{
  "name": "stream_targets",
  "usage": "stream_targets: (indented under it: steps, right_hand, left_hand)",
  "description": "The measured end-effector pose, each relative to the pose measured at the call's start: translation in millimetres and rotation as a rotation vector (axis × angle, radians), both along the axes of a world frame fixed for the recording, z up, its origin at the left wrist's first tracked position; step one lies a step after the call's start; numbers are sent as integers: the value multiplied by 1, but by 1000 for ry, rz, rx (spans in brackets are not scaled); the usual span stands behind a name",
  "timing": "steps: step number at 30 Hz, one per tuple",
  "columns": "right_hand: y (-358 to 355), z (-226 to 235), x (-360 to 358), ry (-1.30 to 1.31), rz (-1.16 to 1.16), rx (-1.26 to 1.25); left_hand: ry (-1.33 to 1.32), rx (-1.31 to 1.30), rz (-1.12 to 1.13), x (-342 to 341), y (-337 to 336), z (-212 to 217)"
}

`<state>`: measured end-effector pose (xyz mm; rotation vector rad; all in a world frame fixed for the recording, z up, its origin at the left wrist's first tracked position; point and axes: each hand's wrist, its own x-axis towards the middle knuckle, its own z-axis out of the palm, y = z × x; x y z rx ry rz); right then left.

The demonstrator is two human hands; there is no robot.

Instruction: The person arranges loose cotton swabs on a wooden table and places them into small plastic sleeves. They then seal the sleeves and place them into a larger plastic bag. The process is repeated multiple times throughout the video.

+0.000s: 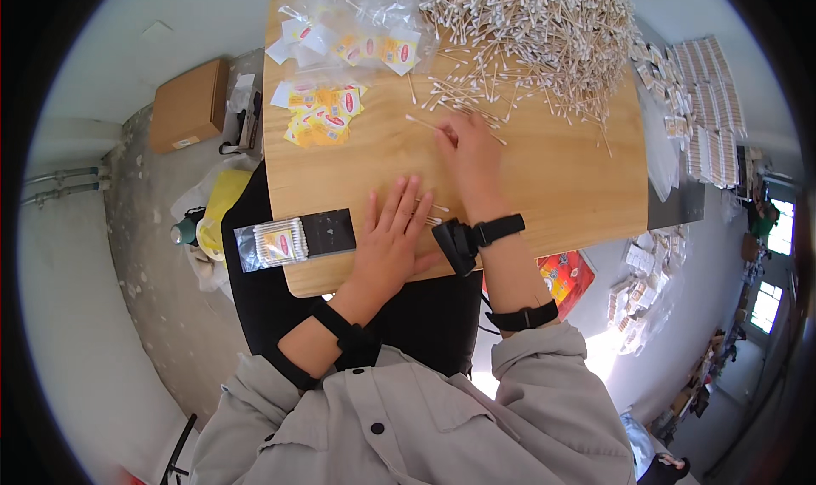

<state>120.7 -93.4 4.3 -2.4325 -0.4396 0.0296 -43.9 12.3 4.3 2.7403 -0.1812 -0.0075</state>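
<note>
My left hand (389,243) lies flat near the front edge of the wooden table, fingers spread. A few cotton swabs (435,205) poke out beside its fingertips; how far they run under the hand is hidden. Farther up, my right hand (473,149) has its fingers pinched at the near fringe of a large heap of loose cotton swabs (535,26). One cotton swab (422,124) sticks out leftward from those fingertips. To the left of my left hand, a clear packet of cotton swabs (281,242) with a yellow and white label rests on a dark flat strip (331,232).
Yellow and white printed cards (321,115) lie at the table's left, below clear plastic bags (357,13) holding more cards. Stacked swab bundles (710,111) stand beyond the right edge. A cardboard box (189,107) sits on the floor at left.
</note>
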Motion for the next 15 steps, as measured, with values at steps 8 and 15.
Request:
stream_targets:
  steps: [8, 15]
  right_hand:
    - [-43, -7, -10, -107, -115, 114]
    - [-44, -22, 7, 107, -86, 276]
  left_hand:
    - [-11, -38, 11, -2, 3, -3]
    - [11, -29, -19, -1, 4, -2]
